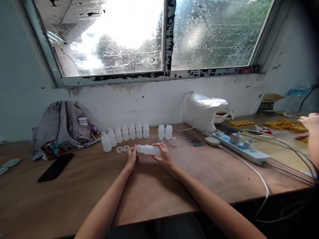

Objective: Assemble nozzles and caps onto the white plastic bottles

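A frosted white baby bottle (149,150) lies sideways between my two hands, just above the wooden table. At its neck end, on the left, the fingers of my left hand (132,156) are closed around the collar. My right hand (163,155) grips the base end from the right. Behind my left hand are two white ring collars (123,149). Several capped bottles (125,132) stand in a row further back. Two bottles without tops (164,131) stand to the right of that row, with several clear dome caps (167,141) in front of them.
A grey backpack (63,124), a small dark box (50,149) and a black phone (55,167) are at the left. To the right lie a white power strip (240,147) with cables, a round white device (212,141) and a white bag (203,111). Another person's hand (311,122) shows at the far right.
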A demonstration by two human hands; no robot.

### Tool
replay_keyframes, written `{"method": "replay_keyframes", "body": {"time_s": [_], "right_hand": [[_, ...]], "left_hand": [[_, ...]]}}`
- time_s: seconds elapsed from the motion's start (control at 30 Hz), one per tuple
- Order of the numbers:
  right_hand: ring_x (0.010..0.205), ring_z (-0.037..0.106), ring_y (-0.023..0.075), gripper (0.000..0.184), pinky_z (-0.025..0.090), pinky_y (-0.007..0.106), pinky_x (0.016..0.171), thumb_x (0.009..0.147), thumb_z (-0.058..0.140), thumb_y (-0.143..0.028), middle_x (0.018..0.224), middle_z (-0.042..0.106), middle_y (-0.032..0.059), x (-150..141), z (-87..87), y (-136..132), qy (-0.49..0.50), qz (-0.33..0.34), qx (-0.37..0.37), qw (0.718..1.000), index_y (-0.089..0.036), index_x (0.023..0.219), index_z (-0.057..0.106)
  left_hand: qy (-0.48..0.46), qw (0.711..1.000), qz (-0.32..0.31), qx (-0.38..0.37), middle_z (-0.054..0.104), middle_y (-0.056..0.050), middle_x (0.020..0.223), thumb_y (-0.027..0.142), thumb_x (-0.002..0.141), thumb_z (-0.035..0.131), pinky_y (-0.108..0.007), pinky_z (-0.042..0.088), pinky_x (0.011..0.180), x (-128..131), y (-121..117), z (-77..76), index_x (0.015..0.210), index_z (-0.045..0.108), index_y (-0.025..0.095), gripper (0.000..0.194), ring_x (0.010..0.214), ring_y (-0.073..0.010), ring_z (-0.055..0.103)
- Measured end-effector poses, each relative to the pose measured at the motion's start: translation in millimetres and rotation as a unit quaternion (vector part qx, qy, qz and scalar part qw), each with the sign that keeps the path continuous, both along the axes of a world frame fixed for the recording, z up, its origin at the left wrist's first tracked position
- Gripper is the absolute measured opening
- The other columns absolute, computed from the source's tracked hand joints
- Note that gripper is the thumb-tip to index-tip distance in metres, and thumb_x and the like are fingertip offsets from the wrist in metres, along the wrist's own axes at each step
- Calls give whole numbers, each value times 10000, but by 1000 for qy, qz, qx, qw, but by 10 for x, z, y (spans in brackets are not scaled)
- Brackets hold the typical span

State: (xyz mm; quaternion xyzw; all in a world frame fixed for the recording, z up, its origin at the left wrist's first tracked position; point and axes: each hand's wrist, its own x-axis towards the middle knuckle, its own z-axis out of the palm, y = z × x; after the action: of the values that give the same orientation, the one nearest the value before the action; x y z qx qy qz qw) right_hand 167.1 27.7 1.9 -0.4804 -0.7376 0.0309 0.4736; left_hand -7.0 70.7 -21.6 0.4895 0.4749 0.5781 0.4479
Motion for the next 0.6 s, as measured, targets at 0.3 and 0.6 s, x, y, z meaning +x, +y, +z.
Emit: {"method": "replay_keyframes", "body": {"time_s": [0.3,0.6], "right_hand": [[955,442,235,420,354,383,856,621,607,-185,1021,461,75,-7,-49,24,-30,0,35,999,-213,1026,498],[959,471,227,451,379,374,824,640,593,-238,1033,494,76,23,-4,-3,32,25,-12,999,-199,1065,446]], "left_hand": [[-24,999,-24,-5,386,70,381,528,671,514,-187,265,340,30,-31,56,589,442,170,374,313,-74,384],[-98,989,-104,-37,540,12,607,356,634,575,-188,371,403,-26,-83,133,761,536,153,243,423,-74,477]]}}
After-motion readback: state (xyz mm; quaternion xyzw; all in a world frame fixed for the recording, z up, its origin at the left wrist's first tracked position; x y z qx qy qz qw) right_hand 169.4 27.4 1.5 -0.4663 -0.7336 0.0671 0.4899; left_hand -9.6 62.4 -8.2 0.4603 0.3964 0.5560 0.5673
